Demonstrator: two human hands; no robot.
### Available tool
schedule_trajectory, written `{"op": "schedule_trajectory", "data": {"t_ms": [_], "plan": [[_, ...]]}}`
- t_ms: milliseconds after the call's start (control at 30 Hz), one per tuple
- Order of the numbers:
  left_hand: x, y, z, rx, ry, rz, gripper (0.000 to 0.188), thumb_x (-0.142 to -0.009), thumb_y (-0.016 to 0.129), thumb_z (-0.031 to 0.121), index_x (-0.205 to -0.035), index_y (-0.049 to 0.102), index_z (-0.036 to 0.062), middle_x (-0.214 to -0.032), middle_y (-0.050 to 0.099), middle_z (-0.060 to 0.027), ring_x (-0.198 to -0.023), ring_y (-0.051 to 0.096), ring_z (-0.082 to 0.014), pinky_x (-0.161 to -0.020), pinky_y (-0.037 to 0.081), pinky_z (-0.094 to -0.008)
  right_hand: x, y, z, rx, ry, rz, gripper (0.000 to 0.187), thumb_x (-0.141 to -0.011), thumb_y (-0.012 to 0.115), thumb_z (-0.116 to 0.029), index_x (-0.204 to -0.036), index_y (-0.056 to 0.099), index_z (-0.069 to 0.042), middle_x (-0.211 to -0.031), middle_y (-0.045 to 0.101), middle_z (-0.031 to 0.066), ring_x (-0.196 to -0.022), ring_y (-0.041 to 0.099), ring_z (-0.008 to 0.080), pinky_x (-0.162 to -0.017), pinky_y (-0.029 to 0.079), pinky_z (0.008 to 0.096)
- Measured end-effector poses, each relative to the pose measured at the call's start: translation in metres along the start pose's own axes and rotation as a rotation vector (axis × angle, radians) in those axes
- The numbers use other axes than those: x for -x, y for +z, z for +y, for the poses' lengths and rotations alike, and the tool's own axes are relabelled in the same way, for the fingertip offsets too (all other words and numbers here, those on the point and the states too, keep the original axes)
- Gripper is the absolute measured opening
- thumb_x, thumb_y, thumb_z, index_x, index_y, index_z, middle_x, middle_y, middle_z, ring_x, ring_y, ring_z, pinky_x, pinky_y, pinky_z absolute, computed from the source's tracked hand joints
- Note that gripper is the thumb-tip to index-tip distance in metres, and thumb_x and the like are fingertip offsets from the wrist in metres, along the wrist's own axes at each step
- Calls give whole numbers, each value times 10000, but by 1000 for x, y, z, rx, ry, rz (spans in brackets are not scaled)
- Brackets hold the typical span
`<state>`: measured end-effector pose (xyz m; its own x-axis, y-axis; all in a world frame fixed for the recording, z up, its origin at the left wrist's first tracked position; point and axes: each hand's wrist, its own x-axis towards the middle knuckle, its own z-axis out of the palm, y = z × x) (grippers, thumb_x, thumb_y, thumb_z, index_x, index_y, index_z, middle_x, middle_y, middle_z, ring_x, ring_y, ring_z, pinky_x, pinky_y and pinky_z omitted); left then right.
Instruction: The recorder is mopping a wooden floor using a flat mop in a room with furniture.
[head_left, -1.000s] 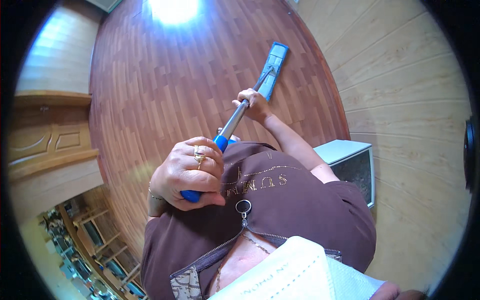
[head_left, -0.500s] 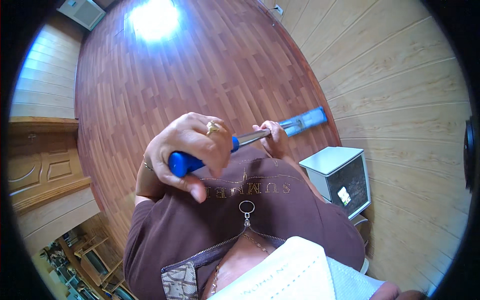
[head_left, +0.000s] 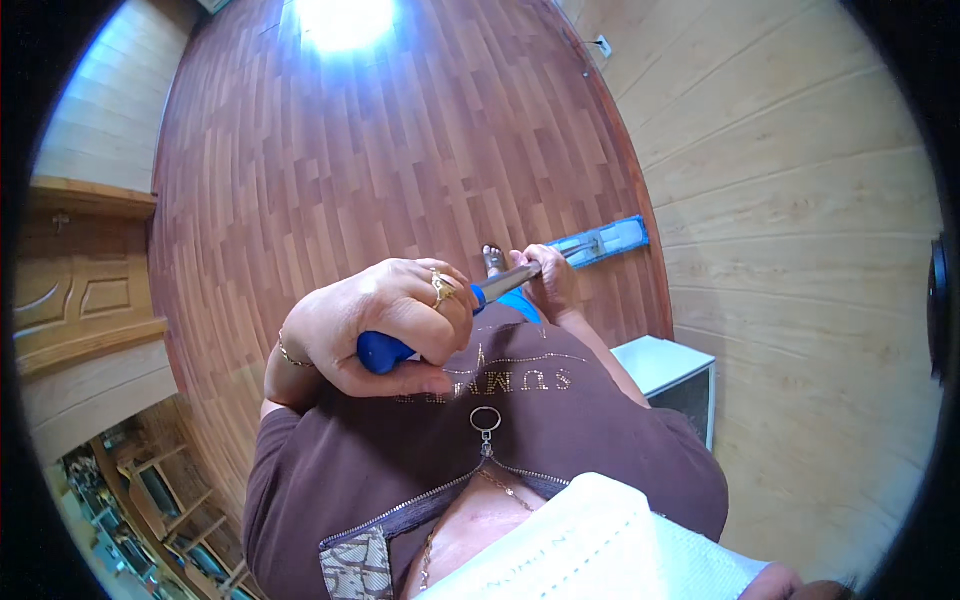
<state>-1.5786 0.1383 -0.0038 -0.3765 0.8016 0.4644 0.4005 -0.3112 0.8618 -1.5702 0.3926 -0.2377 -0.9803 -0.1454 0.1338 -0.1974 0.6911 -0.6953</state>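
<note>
A flat mop with a blue, pale-centred head (head_left: 618,238) lies slantwise across my front, its head on the floor at the right, close to the wall's base. Its shiny metal pole (head_left: 508,281) runs back toward me and ends in a blue grip (head_left: 382,353). My left hand (head_left: 395,325), with a gold ring, is closed round that grip at the top end. Farther down the pole, my right hand (head_left: 548,283) is wrapped about the metal. Below the pole shows a bright blue piece (head_left: 522,306) whose kind I cannot make out.
Brown wood-plank floor (head_left: 350,180) stretches ahead, with a bright glare at the far end. A sandalled foot (head_left: 493,260) shows beyond my chest. A white cabinet (head_left: 665,364) stands by the panelled wall (head_left: 790,260) at right. At left are a wooden door (head_left: 90,290) and cluttered shelves (head_left: 165,500).
My left hand has shifted slightly right, its thumb closer round the grip. A foot and the bright blue piece have come into view. The white cabinet sits lower in the picture.
</note>
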Motion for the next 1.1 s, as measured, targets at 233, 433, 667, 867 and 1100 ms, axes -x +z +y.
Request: {"op": "schedule_trajectory", "data": {"t_ms": [233,433,667,867,1100], "plan": [[-17,-28,-22,-220,-164,224,214,-744,752,34,-749,541,73,-797,601,-76,-813,616,-282,-867,466,-429,-125,22,50,32,-227,-186,297,-849,686,-301,-687,592,-70,-718,607,120,-738,599,321,-646,464,433],[-27,-31,-66,-386,-270,460,222,-749,773,62,-740,551,63,-810,603,-74,-831,613,-278,-922,462,-435,-232,55,81,5,-451,-377,283,-820,736,-277,-697,616,-53,-679,599,127,-684,591,288,-638,462,397],[-18,-16,-68,-570,-387,654,198,-740,773,70,-745,575,71,-801,597,-51,-846,627,-256,-934,453,-431,-290,138,67,-121,-749,-551,283,-728,803,-310,-634,613,-123,-687,628,65,-742,614,284,-648,490,382],[-5,17,-25,-816,-504,780,195,-718,776,109,-707,581,95,-751,609,-38,-823,658,-237,-886,461,-403,-259,187,-24,-320,-964,-735,240,-703,811,-272,-633,626,-137,-679,635,54,-726,633,278,-673,511,383],[6,68,32,-1074,-536,943,196,-694,755,166,-641,577,104,-660,592,-24,-687,654,-210,-709,486,-367,-169,233,-113,-444,-1087,-1081,170,-715,772,-296,-735,699,-144,-802,685,51,-845,662,276,-748,534,379]]}}
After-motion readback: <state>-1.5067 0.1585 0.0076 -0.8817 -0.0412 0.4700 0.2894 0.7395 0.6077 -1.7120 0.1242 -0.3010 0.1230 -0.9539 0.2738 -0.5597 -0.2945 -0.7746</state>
